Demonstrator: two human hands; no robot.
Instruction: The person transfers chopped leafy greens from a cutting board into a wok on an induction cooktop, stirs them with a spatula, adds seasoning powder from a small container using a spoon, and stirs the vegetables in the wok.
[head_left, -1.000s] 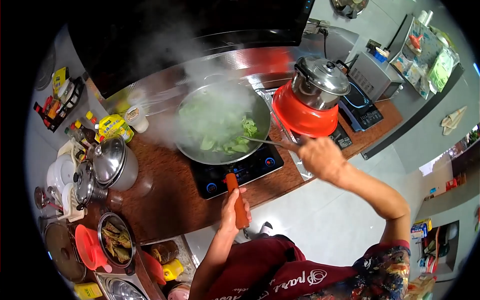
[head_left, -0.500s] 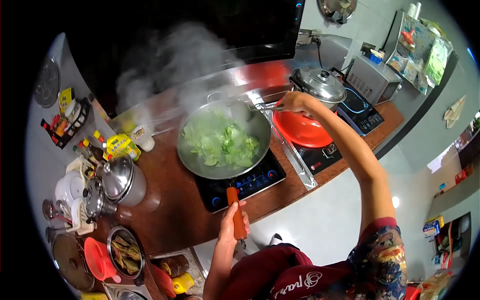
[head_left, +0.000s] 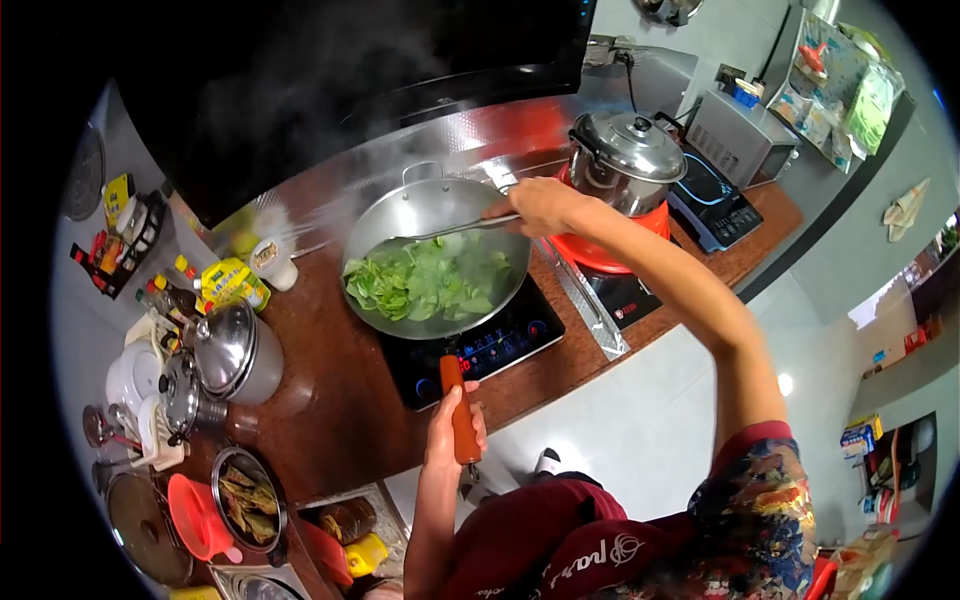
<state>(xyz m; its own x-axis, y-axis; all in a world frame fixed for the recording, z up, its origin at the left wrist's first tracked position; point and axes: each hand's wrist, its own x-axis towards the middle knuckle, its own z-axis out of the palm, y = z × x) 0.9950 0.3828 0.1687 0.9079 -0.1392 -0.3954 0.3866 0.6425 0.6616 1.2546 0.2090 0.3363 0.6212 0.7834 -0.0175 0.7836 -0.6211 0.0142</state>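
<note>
A metal wok (head_left: 440, 200) sits on a black induction cooktop (head_left: 500, 345), with chopped green leaves (head_left: 430, 280) heaped in its lower half. My left hand (head_left: 447, 425) is closed around the wok's orange-brown handle (head_left: 458, 400), which points toward me. Stretched over the wok's right rim, my right hand (head_left: 540, 205) grips a long-handled metal spatula (head_left: 460, 228). The spatula's far end reaches the upper left edge of the leaves, and its head is hard to make out. Thin steam drifts above the wok.
Right of the wok, a lidded steel pot (head_left: 625, 165) stands at a red basin (head_left: 610, 245). Beyond are another cooktop (head_left: 710, 200) and a microwave (head_left: 740, 135). Leftward stand a lidded pot (head_left: 235, 350), a white jar (head_left: 273, 262) and a bowl of dark wrapped pieces (head_left: 248, 500).
My right hand has moved left and the spatula now extends across the wok to the leaves' far left side. Steam has thinned. The view has shifted slightly; my left hand keeps its grip.
</note>
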